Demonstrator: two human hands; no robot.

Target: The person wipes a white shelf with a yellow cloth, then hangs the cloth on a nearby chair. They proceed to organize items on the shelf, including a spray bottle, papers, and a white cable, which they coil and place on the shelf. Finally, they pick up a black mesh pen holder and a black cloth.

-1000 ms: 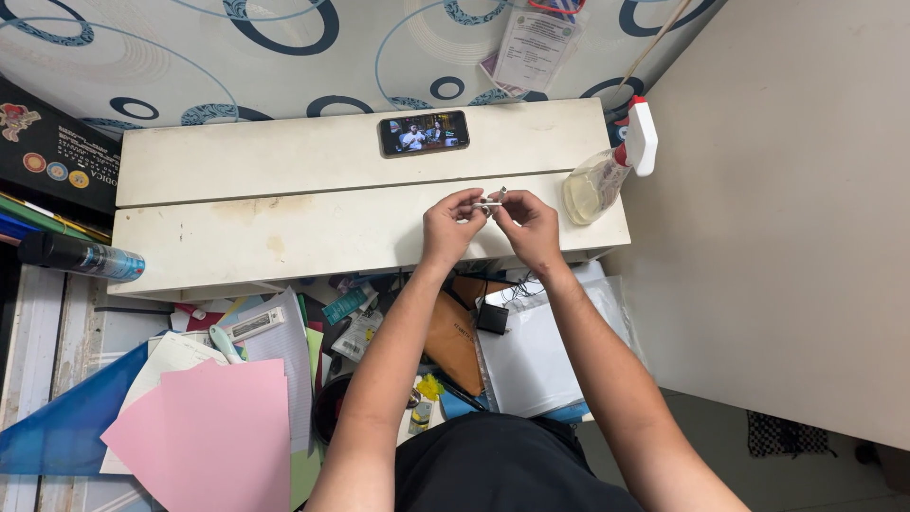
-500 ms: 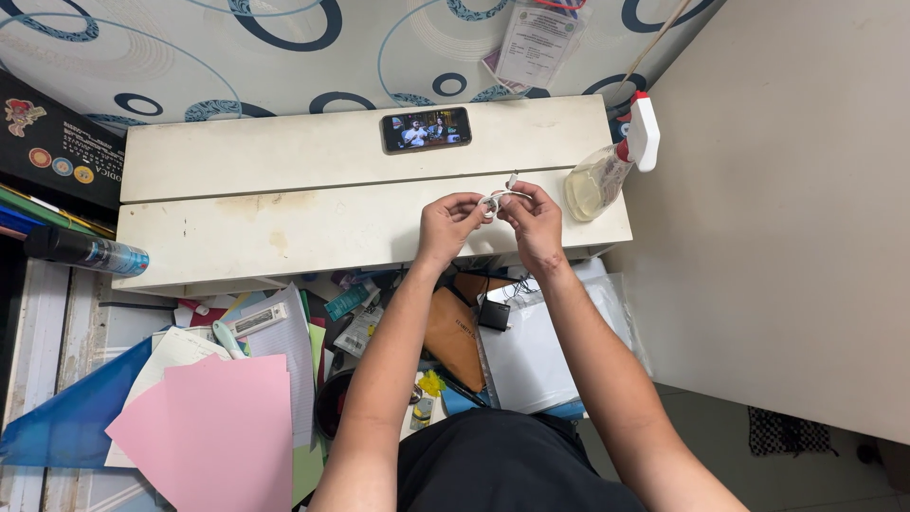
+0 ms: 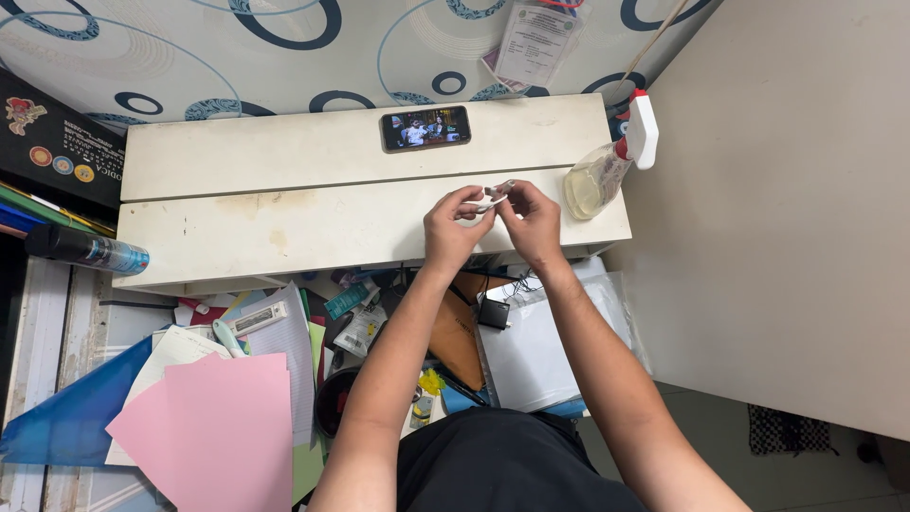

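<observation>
Head view: your left hand (image 3: 452, 226) and right hand (image 3: 533, 220) pinch a small white cable piece (image 3: 491, 197) between fingertips above the white shelf (image 3: 284, 223), its long axis spanning both hands, equally near each

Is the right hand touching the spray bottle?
Apart. The head view shows bare white shelf between the right hand and the spray bottle.

The worktop (image 3: 284, 228) is cream white with brownish stains; the wall covering (image 3: 237, 57) behind it is pale with dark blue and teal ring patterns. The spray bottle (image 3: 607, 171) is clear with yellowish liquid, a white trigger head and red nozzle. The paper sheets (image 3: 218, 427) are pink
</observation>
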